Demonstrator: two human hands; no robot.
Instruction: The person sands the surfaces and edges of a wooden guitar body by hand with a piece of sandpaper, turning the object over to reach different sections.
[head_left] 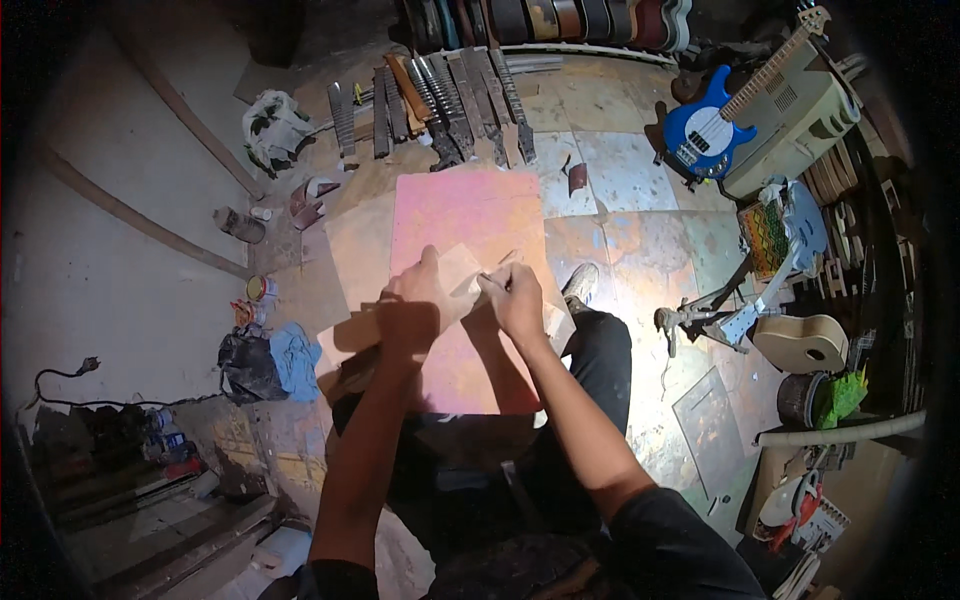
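A pink and orange board (470, 205) lies across my lap, with brown paper sheets (362, 250) showing from under its left side. Over its middle, a small piece of tan paper (461, 264) is between my two hands. My left hand (410, 298) grips the paper's left part, its fingers partly hidden behind the back of the hand. At the paper's right edge, my right hand (516, 300) pinches it between thumb and curled fingers. Both hands cast dark shadows on the board.
Several guitar necks (440, 105) lie on the floor beyond the board. A blue bass guitar (708, 125) leans at the far right, with an unpainted guitar body (800, 343) nearer. Bags and a blue cloth (294, 360) sit by the left wall. A flat panel (712, 425) lies at right.
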